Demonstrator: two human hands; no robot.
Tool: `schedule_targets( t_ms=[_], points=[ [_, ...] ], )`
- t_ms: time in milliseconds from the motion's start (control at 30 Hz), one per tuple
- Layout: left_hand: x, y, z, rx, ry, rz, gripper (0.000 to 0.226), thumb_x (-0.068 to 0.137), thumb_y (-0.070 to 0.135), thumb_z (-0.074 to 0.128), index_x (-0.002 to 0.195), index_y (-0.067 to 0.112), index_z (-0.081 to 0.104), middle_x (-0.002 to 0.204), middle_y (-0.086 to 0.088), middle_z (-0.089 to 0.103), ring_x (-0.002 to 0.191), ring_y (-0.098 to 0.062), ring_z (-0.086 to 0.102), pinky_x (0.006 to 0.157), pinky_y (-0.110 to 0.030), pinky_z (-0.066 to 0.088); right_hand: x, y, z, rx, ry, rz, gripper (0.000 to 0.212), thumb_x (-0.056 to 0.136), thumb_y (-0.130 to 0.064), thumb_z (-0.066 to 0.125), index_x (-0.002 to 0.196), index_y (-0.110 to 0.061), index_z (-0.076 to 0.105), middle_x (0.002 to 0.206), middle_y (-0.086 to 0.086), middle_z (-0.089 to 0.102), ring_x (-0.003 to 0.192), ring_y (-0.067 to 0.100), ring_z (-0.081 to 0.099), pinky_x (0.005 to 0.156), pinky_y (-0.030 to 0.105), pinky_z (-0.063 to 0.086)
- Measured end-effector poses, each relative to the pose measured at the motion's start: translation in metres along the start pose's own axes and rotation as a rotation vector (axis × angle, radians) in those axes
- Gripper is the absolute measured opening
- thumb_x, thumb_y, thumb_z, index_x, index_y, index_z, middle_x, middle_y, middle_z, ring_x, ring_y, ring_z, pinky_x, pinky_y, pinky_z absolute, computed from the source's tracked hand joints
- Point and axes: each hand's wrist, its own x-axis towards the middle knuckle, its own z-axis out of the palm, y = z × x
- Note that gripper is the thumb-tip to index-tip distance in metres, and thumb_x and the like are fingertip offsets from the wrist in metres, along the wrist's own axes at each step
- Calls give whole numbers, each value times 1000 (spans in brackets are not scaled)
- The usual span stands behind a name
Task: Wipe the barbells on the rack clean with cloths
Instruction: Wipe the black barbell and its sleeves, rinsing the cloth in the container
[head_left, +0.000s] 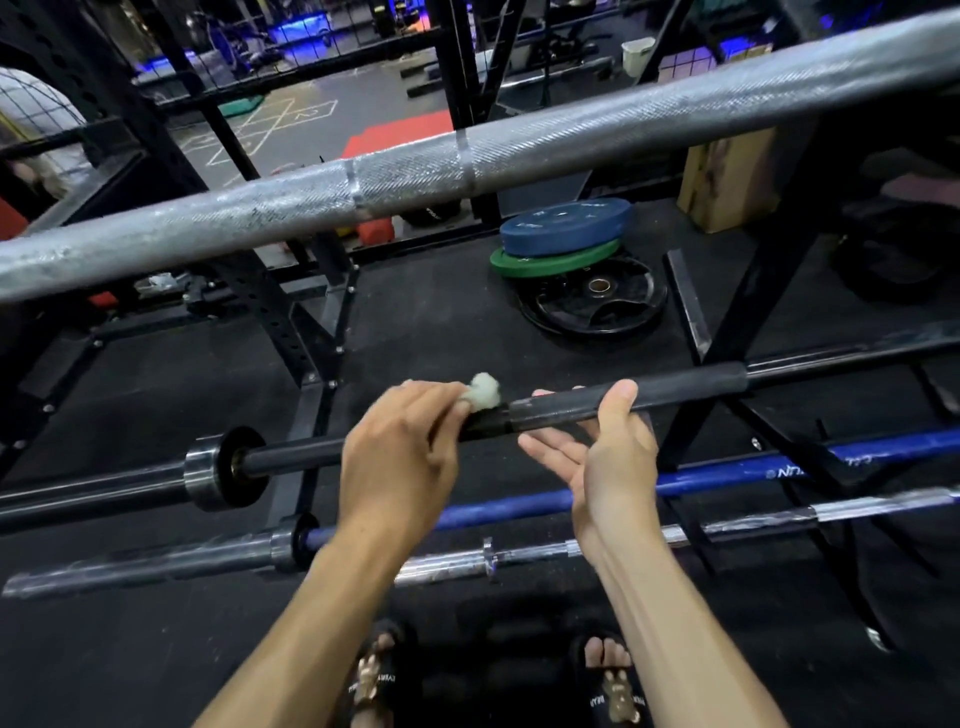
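L hand (402, 447) palm down, fingers curled fwd; R hand (608, 457) palm up, fingers extended

4 barbells (467, 161), 3 plates (566, 226), 1 cloth (483, 387), 2 hands (405, 447), 1 wood box (727, 179)

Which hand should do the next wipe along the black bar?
Left. The left hand already holds the cloth against the black bar. The right hand has no cloth; its thumb hooks over the bar, so it likely just steadies it.
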Motion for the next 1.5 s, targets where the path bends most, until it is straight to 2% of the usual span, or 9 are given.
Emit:
schedule_targets(
  t_ms=[100,267,400,600,800,1033,1233,1400,1500],
  points=[
    [-2,16,8,-38,11,-96,14,95,20,62,100,17,74,98,6,73,90,-21,65,81,-23,40,0,1,2,-16,1,11,40,107,-48,38,118,-14,55,91,5,76,78,30,77,62,37,63],
    [2,10,8,-73,-49,123,18,96,23,60,103,21,76,105,9,74,97,-15,63,107,-27,43,-1,5,5,-26,36,-11,46,107,-48,37,124,-9,56,96,9,72,66,22,75,57,33,61],
    [-5,-12,-4,-12,27,17,16,94,24,63,101,19,77,100,9,74,91,-18,66,91,-20,43,-1,4,2,-35,19,18,52,106,-52,38,131,-10,54,103,12,76,78,30,77,61,35,62],
    [-7,32,24,-181,-38,77,18,92,19,65,104,21,77,111,9,74,104,-12,61,108,-27,43,-3,8,3,-70,34,-33,39,107,-50,34,114,-20,59,99,6,76,68,25,76,57,30,59],
    [16,30,3,-361,-244,-84,20,98,40,62,94,30,78,102,23,72,100,2,62,91,-21,47,1,2,0,-118,14,-26,45,107,-50,36,120,-14,60,103,7,77,76,29,77,60,33,61],
    [30,54,-2,177,-609,69,21,112,38,24,101,33,40,107,1,57,95,-27,55,87,-45,41,4,7,-11,-369,70,-85,50,104,-58,36,102,-21,69,94,2,76,93,22,72,84,38,56],
    [64,45,13,112,-808,0,32,111,38,25,86,28,42,88,-2,58,94,-37,59,87,-46,48,8,5,-12,-410,88,-118,46,106,-53,33,104,-24,68,91,4,72,86,19,68,78,36,56],
    [49,18,-1,-92,-725,5,40,107,54,24,79,31,42,72,13,53,72,-13,49,68,-37,34,13,6,-13,-358,83,-104,41,107,-49,37,97,-26,69,85,0,74,85,18,71,85,44,58],
    [45,16,-3,-56,-725,21,41,106,56,23,82,29,42,73,9,54,75,-15,52,67,-38,35,13,8,-11,-348,74,-108,40,107,-48,36,98,-25,68,84,-2,73,82,17,69,82,42,57]
  ],
)
